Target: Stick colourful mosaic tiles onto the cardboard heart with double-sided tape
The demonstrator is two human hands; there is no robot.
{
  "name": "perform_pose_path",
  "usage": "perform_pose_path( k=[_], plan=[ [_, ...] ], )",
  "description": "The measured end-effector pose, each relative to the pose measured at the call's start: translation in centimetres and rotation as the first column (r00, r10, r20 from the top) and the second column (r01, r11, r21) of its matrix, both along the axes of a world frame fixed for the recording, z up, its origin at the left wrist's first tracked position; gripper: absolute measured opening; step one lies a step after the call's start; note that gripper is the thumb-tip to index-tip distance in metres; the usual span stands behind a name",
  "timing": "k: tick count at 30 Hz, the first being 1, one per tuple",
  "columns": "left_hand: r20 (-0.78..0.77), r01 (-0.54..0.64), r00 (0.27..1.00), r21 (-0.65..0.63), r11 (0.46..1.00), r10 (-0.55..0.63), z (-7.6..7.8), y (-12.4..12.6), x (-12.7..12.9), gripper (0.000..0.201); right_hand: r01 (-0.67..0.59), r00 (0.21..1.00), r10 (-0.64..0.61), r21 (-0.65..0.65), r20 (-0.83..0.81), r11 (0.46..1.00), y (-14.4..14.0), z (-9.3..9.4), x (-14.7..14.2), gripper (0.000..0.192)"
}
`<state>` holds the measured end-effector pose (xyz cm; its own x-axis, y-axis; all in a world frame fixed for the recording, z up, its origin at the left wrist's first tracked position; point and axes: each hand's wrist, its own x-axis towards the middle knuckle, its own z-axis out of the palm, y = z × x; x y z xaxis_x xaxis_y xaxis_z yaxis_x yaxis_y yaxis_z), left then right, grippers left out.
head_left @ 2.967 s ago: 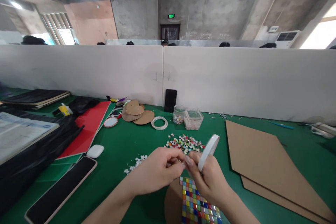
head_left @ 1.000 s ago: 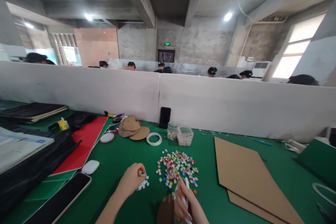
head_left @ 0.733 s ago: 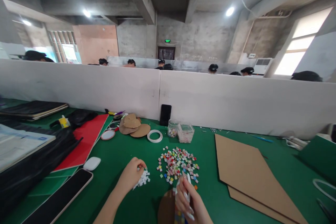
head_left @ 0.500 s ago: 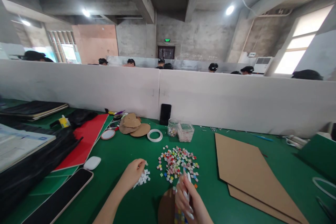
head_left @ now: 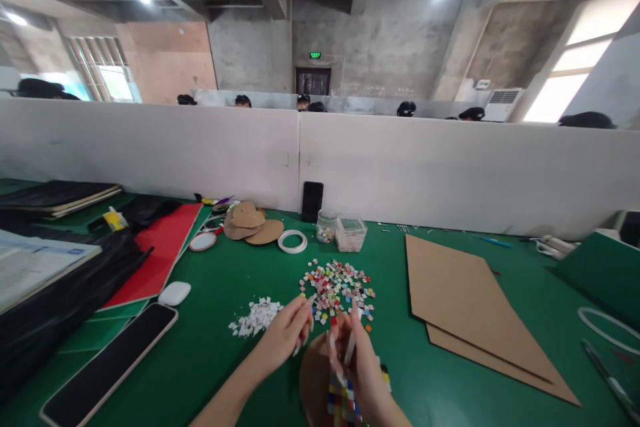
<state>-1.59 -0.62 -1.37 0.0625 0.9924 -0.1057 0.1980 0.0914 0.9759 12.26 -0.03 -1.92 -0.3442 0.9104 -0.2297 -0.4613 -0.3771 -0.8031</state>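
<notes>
Tape roll [head_left: 349, 349] sits clamped edge-on in the right hand [head_left: 361, 368] over the mosaic [head_left: 343, 405] — left hand [head_left: 286, 333] beside it, fingers loosely curled, empty. A slip could knock set tiles loose, or a sleeve scatter the tile pile [head_left: 336, 286].

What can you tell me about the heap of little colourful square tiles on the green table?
The heap of little colourful square tiles lies loose and spread out on the green table, just beyond both hands. The pieces are small, look glossy, and come in red, yellow, green, blue and white, jumbled at all angles. The left hand's fingertips reach its near edge. A smaller pile of white scraps lies apart to the left.
</notes>
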Motion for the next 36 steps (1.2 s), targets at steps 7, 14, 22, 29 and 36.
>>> perform_pose_path(
  k=[7,14,22,29,36],
  plan=[
    [-0.091,-0.031,0.995,0.046,0.998,0.035,0.5,0.5,-2.0,0.031,0.013,0.994,-0.013,0.003,0.106,1.000,0.1,0.3,0.0,0.059],
    [-0.154,-0.108,0.984,-0.107,0.988,0.091,1.8,0.4,-7.0,0.028,-0.007,0.996,0.007,-0.003,0.089,1.000,-0.1,1.1,0.3,0.059],
    [-0.286,-0.103,0.956,-0.145,0.984,0.057,1.4,0.0,-8.1,0.021,-0.036,0.993,0.033,0.029,0.115,0.999,-0.1,1.0,0.2,0.060],
    [-0.281,-0.177,0.950,-0.128,0.976,0.135,1.5,0.1,-8.7,0.025,-0.042,0.991,0.032,0.074,0.129,0.996,0.0,0.5,0.2,0.061],
    [-0.094,-0.134,0.988,-0.173,0.976,0.119,1.1,0.1,-9.3,0.025,-0.029,0.989,0.018,0.072,0.146,0.997,-0.1,1.1,0.3,0.061]
  ],
)
